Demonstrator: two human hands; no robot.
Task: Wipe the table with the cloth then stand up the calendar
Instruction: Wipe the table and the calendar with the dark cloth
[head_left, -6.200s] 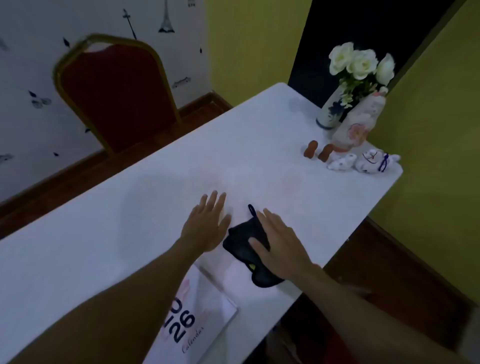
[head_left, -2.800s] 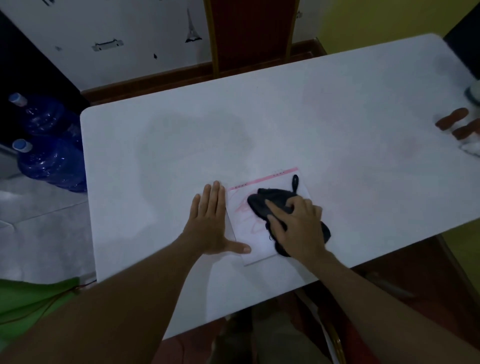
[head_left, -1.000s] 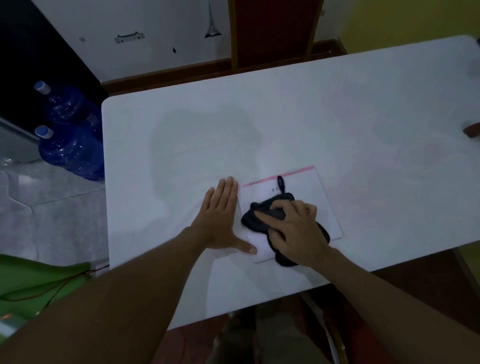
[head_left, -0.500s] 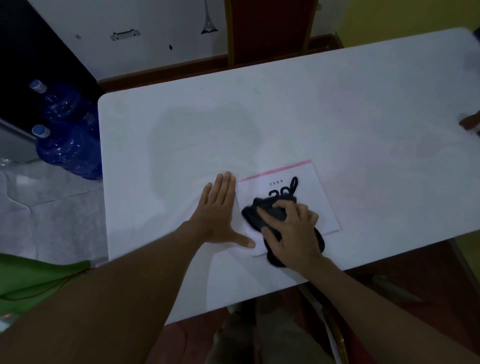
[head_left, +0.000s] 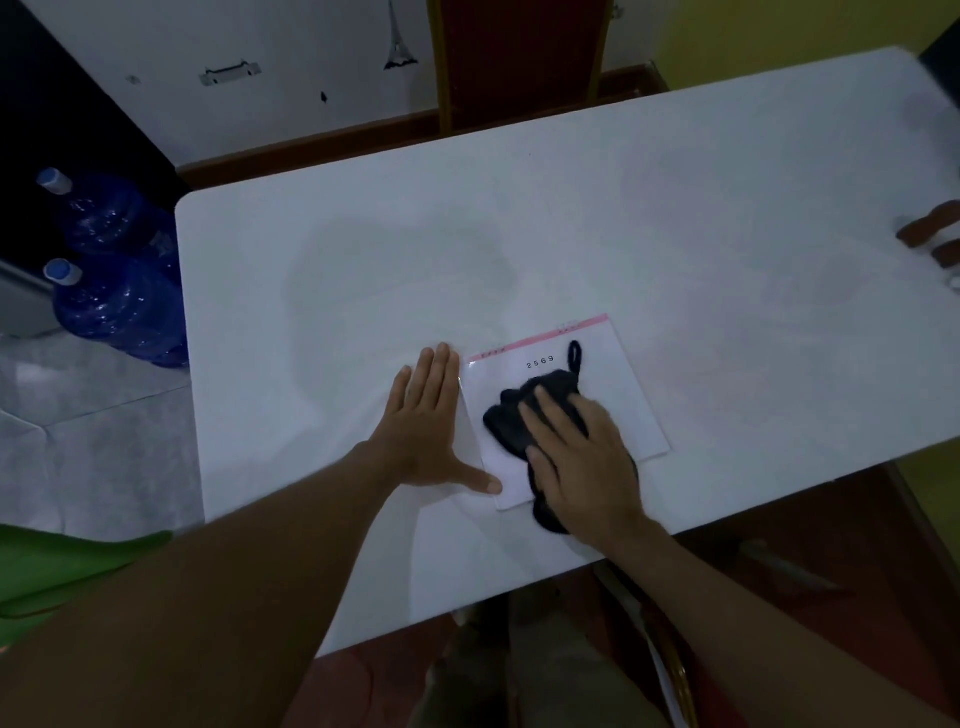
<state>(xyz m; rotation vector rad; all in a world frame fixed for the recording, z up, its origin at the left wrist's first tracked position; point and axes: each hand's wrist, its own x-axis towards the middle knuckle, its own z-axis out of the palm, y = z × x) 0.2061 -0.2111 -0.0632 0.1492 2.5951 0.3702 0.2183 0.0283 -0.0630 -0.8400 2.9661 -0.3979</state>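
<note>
calendar (head_left: 618, 364) lies flat on the table (head_left: 571, 234) near its near edge. right hand (head_left: 584, 462) presses the dark cloth (head_left: 519, 421) onto the calendar, fingers spread. left hand (head_left: 428, 426) rests flat and released, thumb touching the calendar's left edge.

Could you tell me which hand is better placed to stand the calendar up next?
Left. The left hand lies empty beside the flat calendar, thumb on its corner; the right hand is pressing the cloth.

white table (head_left: 597, 218), calendar (head_left: 618, 384) flat on it, left hand (head_left: 426, 431) pressed beside
</note>
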